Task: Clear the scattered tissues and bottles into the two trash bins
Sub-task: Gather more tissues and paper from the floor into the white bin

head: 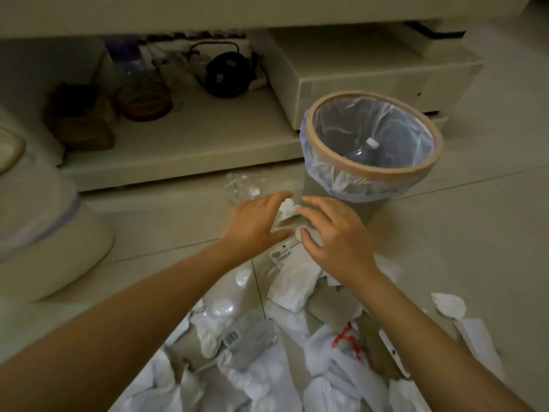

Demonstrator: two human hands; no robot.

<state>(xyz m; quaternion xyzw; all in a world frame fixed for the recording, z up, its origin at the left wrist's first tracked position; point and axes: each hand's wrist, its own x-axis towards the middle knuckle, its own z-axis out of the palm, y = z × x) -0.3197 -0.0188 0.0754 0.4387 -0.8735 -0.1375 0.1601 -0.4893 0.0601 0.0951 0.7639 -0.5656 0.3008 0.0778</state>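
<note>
A grey trash bin (341, 200) with a tan rim and blue liner stands on the floor; a clear bottle with a white cap (367, 148) lies inside it. Just in front of the bin's base, my left hand (255, 221) and my right hand (335, 233) press together from both sides on a wad of white tissue and brown cardboard (289, 217). A crumpled clear plastic bottle (243, 185) lies on the floor behind my left hand. Several white tissues (291, 286), plastic wrappers and cardboard scraps cover the floor below my arms.
A second white bin (44, 233) sits at the left edge. A low shelf (178, 150) behind holds baskets, a black object and bottles. A beige drawer unit (356, 81) stands behind the grey bin. A loose tissue (448, 304) lies at the right.
</note>
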